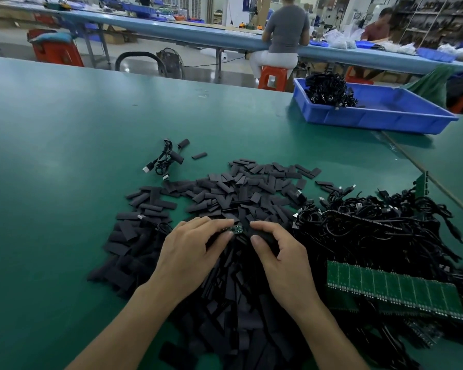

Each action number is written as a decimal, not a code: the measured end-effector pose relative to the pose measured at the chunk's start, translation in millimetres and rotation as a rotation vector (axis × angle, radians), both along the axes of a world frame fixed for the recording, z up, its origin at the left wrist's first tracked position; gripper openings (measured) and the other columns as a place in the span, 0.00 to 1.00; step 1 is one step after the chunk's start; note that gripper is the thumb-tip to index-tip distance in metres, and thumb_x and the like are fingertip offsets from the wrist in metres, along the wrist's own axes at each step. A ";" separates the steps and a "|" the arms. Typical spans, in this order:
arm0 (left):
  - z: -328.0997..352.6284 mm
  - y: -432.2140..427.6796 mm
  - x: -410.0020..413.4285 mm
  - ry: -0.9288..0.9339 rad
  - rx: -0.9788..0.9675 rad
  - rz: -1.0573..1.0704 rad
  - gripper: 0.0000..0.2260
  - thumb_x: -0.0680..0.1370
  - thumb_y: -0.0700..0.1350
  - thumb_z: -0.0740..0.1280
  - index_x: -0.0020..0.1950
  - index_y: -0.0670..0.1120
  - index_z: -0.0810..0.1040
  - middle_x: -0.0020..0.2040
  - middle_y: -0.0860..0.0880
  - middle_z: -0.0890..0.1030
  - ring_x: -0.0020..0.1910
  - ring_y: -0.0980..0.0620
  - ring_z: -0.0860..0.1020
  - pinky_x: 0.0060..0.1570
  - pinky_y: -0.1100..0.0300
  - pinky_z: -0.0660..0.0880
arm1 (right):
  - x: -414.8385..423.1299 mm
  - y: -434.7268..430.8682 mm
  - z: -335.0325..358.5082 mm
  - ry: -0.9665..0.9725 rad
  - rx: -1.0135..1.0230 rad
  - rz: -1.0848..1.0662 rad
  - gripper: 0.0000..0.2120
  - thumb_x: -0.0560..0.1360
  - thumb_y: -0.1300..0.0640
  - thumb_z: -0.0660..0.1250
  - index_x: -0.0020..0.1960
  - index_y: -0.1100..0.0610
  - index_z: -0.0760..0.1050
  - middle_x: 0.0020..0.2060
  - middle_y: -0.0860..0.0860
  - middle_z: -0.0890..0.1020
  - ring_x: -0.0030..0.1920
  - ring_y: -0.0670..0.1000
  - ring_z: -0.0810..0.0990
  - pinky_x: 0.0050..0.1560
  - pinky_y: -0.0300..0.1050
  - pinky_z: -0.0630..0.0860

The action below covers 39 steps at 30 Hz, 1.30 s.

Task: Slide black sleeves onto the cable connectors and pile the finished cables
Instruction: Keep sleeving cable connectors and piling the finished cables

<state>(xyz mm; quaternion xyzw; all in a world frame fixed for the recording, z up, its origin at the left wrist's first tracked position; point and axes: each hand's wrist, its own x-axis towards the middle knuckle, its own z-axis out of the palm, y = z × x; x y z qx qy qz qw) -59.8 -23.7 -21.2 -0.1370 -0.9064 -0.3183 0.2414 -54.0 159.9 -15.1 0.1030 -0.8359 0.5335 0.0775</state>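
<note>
- Your left hand point(195, 255) pinches the green connector board point(236, 229), fingers curled.
- Your right hand point(281, 260) grips a black sleeve point(263, 235) at the board's 3 o'clock, above the sleeve pile point(238, 190).

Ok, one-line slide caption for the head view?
Left hand holds a small green board, right hand a black sleeve, over the sleeve pile.

Electronics assembly workshop: a wide green-matted table point(64, 156) carries a heap of black sleeves point(238, 188) at 6 o'clock, tangled black cables point(372, 228) and strips of green circuit boards point(385, 287) at 4 o'clock, and a blue plastic bin point(385, 121) at 2 o'clock. At 12 o'clock a person point(285, 30) sits on an orange stool point(273, 76) at a long table point(171, 26); stocked shelving point(439, 17) stands at 1 o'clock.
</note>
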 end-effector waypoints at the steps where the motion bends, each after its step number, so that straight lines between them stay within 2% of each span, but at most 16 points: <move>1: 0.0 0.0 -0.1 0.001 -0.006 -0.001 0.11 0.80 0.50 0.68 0.61 0.53 0.83 0.49 0.59 0.83 0.50 0.61 0.78 0.50 0.59 0.74 | 0.1 0.4 0.1 0.007 -0.011 -0.005 0.12 0.79 0.55 0.69 0.61 0.44 0.78 0.54 0.34 0.79 0.59 0.31 0.75 0.57 0.25 0.70; 5: 1.9 -0.2 0.1 0.004 -0.009 -0.032 0.15 0.80 0.56 0.62 0.61 0.53 0.83 0.49 0.62 0.82 0.51 0.62 0.76 0.50 0.64 0.71 | -0.5 2.6 -1.4 -0.012 -0.103 -0.007 0.12 0.76 0.53 0.72 0.59 0.44 0.80 0.54 0.35 0.82 0.58 0.33 0.78 0.58 0.30 0.73; 10: 1.1 -2.0 -0.3 0.037 0.009 -0.071 0.17 0.81 0.57 0.59 0.60 0.53 0.83 0.44 0.71 0.72 0.47 0.69 0.71 0.48 0.63 0.71 | 0.7 2.7 -0.1 -0.011 -0.136 0.023 0.10 0.75 0.51 0.72 0.54 0.39 0.80 0.51 0.27 0.80 0.55 0.31 0.78 0.53 0.25 0.72; 15: 0.9 -2.3 -1.3 0.046 0.018 -0.079 0.17 0.81 0.58 0.58 0.58 0.54 0.83 0.44 0.75 0.70 0.47 0.71 0.70 0.49 0.65 0.70 | -0.2 4.0 -1.3 0.000 -0.165 0.020 0.11 0.76 0.56 0.73 0.49 0.39 0.81 0.47 0.33 0.84 0.51 0.36 0.82 0.50 0.29 0.75; 18: 0.6 -2.3 -1.7 0.033 0.008 -0.063 0.18 0.80 0.58 0.58 0.57 0.54 0.84 0.42 0.74 0.70 0.47 0.70 0.71 0.48 0.66 0.68 | 0.8 3.6 -2.4 0.004 -0.166 0.023 0.10 0.76 0.56 0.73 0.48 0.40 0.81 0.43 0.37 0.85 0.48 0.39 0.84 0.48 0.31 0.77; 20: 0.4 -2.1 -1.3 0.024 -0.001 -0.053 0.16 0.80 0.58 0.60 0.57 0.53 0.84 0.41 0.73 0.71 0.46 0.69 0.71 0.48 0.67 0.68 | 1.3 2.7 -2.7 0.015 -0.141 0.019 0.10 0.75 0.56 0.74 0.49 0.40 0.82 0.45 0.34 0.85 0.49 0.36 0.83 0.49 0.28 0.75; 23: 0.7 -1.8 0.1 0.009 0.002 -0.051 0.16 0.80 0.58 0.61 0.57 0.53 0.84 0.43 0.65 0.80 0.45 0.65 0.75 0.49 0.68 0.68 | 1.1 1.8 -3.4 0.018 -0.152 -0.003 0.12 0.73 0.55 0.75 0.53 0.40 0.81 0.49 0.29 0.82 0.53 0.33 0.80 0.51 0.26 0.74; 27: 0.4 -1.4 0.6 -0.020 0.017 -0.037 0.15 0.79 0.58 0.63 0.57 0.53 0.85 0.45 0.59 0.84 0.44 0.61 0.79 0.50 0.68 0.67 | 1.5 1.9 -4.3 0.012 -0.171 0.025 0.12 0.73 0.54 0.75 0.54 0.41 0.82 0.50 0.33 0.84 0.53 0.37 0.82 0.53 0.32 0.77; 31: 0.4 -1.1 0.9 -0.014 0.014 -0.021 0.13 0.79 0.55 0.65 0.56 0.53 0.85 0.45 0.59 0.85 0.48 0.60 0.78 0.51 0.69 0.67 | 2.9 0.2 -2.4 0.044 -0.161 -0.006 0.10 0.72 0.49 0.73 0.53 0.40 0.82 0.50 0.34 0.84 0.52 0.36 0.82 0.52 0.30 0.76; 35: 0.7 -2.3 1.5 -0.022 0.003 -0.047 0.14 0.79 0.57 0.63 0.56 0.53 0.85 0.45 0.60 0.84 0.48 0.61 0.77 0.50 0.69 0.67 | 1.7 1.5 -4.4 0.054 -0.129 -0.019 0.11 0.74 0.56 0.75 0.52 0.41 0.82 0.49 0.32 0.83 0.52 0.35 0.82 0.52 0.29 0.76; 39: 2.5 -1.3 2.1 -0.013 0.008 -0.065 0.17 0.79 0.58 0.60 0.56 0.52 0.85 0.44 0.62 0.83 0.46 0.62 0.77 0.48 0.67 0.68 | 0.8 1.3 -5.6 0.062 -0.116 -0.025 0.11 0.74 0.55 0.75 0.53 0.42 0.82 0.49 0.30 0.83 0.53 0.33 0.81 0.53 0.27 0.74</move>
